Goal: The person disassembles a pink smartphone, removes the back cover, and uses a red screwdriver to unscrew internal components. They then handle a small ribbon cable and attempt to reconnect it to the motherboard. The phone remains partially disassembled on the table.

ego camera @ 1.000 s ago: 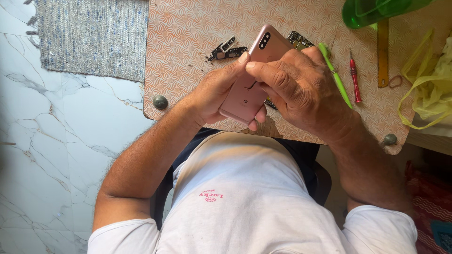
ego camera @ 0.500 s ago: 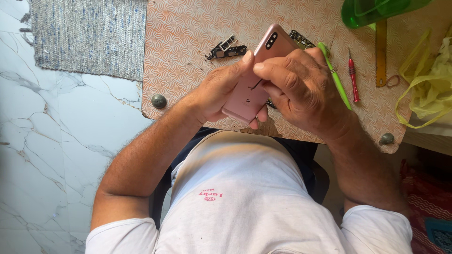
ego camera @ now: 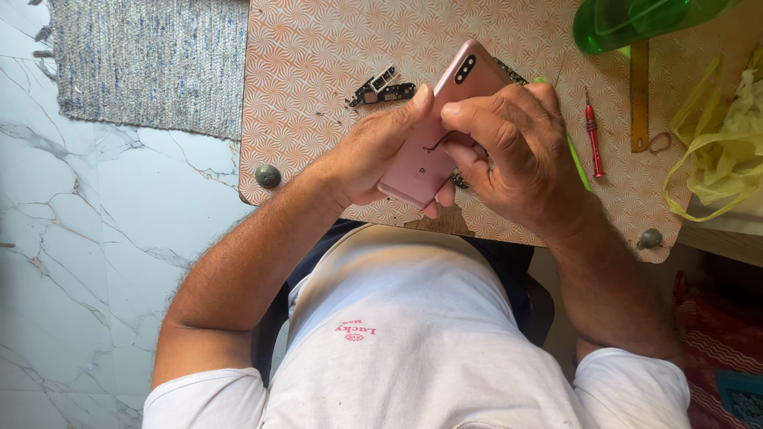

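A pink smartphone (ego camera: 435, 131) is held back side up, tilted, above the patterned orange tabletop (ego camera: 318, 63). My left hand (ego camera: 373, 147) grips its left edge, thumb on the upper side. My right hand (ego camera: 509, 151) wraps its right edge, thumb pressed on the back near a thin dark curved line; what that line is cannot be told. The phone's camera end points away from me.
Small dark phone parts (ego camera: 381, 86) lie beyond the phone. A red screwdriver (ego camera: 594, 131), a green tool (ego camera: 576, 155), a yellow ruler (ego camera: 640, 95), a green container (ego camera: 636, 20) and a yellow plastic bag (ego camera: 719, 143) sit to the right. A grey mat (ego camera: 151, 63) lies on the marble floor.
Both hands stay on the phone; the right thumb has shifted slightly on its back. The view has drifted a little.
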Available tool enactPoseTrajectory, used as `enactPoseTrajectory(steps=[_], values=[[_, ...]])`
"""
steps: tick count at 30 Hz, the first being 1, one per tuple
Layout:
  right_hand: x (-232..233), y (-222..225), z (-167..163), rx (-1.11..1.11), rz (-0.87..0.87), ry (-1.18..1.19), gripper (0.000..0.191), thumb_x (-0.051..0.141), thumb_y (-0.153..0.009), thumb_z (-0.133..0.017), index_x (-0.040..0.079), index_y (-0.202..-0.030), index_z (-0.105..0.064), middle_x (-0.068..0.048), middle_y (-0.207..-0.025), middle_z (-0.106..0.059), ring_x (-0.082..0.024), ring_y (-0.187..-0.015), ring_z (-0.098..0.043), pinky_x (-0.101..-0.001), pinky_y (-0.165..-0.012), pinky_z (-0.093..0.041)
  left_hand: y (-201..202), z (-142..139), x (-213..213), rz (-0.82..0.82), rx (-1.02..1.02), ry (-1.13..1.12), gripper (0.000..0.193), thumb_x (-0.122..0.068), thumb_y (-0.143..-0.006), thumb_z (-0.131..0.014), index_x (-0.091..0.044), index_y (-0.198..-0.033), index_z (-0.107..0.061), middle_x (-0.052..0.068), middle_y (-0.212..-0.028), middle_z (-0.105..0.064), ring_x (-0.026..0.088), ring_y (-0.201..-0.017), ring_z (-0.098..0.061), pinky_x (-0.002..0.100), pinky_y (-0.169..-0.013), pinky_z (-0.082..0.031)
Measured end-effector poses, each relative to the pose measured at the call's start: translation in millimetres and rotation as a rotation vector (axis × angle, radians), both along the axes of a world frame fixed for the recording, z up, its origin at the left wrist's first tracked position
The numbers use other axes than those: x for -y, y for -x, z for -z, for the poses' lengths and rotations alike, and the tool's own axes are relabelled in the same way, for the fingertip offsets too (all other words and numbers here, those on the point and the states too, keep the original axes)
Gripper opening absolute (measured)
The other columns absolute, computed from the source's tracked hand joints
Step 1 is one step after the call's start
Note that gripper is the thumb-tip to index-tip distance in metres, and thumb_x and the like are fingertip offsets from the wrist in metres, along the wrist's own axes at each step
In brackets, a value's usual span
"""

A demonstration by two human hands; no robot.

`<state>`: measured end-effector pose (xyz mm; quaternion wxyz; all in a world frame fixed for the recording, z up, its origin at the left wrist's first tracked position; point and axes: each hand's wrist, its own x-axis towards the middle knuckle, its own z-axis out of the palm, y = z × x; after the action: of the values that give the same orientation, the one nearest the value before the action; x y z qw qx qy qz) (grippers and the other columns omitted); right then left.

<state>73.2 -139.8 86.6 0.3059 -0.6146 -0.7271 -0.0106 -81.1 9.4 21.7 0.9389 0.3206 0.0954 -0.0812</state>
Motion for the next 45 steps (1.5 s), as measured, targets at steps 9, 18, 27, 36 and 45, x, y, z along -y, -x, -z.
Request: enactPoseTrajectory(steps=[9,18,27,36,45], values=[[2.2,-0.2,8.9,0.007,0.004,0.067,0.062,0.000,-0.099,-0.084,0.014,-0.144,-0.044,0.003,-0.102,-0.067,-0.017,-0.092,-0.064,-0.0393,-0.086,-0.042,-3.4,-3.0,1.6,-0.046,-0.050,-0.069,0.079,-0.069,-0.097,-0.043,0.004,-0.126,-0.056,0.023,-0.103,-0.068,0.029,-0.082,-0.075,0.046,-0.067,-0.067],[1.3,0.0,12.7,0.061,0.030,-0.012,0.061,0.000,-0.099,-0.084,0.013,-0.142,-0.043,-0.002,-0.106,-0.067,-0.021,-0.094,-0.064,-0.0425,-0.090,-0.044,-6.8,-2.5,0.1,-0.052,-0.012,-0.035,0.080,-0.069,-0.098,-0.043,0.003,-0.130,-0.055,0.023,-0.103,-0.068,0.029,-0.084,-0.074,0.046,-0.068,-0.066],[4.6,-9.1,11.6,-0.045,-0.011,0.030,0.060,-0.008,-0.096,-0.080,0.012,-0.139,-0.043,0.001,-0.098,-0.062,-0.017,-0.088,-0.063,-0.0384,-0.083,-0.043,-8.0,-3.1,5.0,-0.014,0.030,0.035,0.080,-0.069,-0.096,-0.044,0.001,-0.133,-0.051,0.023,-0.109,-0.066,0.030,-0.084,-0.074,0.047,-0.068,-0.066],[5.1,-9.8,6.6,-0.039,-0.001,0.029,0.064,-0.007,-0.093,-0.082,0.011,-0.141,-0.042,0.004,-0.097,-0.064,-0.016,-0.089,-0.063,-0.0397,-0.083,-0.042,-13.1,-6.5,1.1,0.011,0.039,-0.035,0.086,-0.072,-0.097,-0.041,0.005,-0.134,-0.054,0.024,-0.110,-0.068,0.029,-0.085,-0.075,0.045,-0.069,-0.067],[6.3,-10.3,-5.5,0.057,0.049,-0.069,0.061,-0.006,-0.090,-0.084,0.010,-0.132,-0.042,-0.001,-0.098,-0.067,-0.020,-0.086,-0.063,-0.0394,-0.084,-0.044,-16.8,-13.5,4.3,-0.002,-0.039,-0.095,0.083,-0.070,-0.096,-0.039,0.004,-0.130,-0.055,0.022,-0.102,-0.067,0.028,-0.081,-0.075,0.045,-0.066,-0.068]])
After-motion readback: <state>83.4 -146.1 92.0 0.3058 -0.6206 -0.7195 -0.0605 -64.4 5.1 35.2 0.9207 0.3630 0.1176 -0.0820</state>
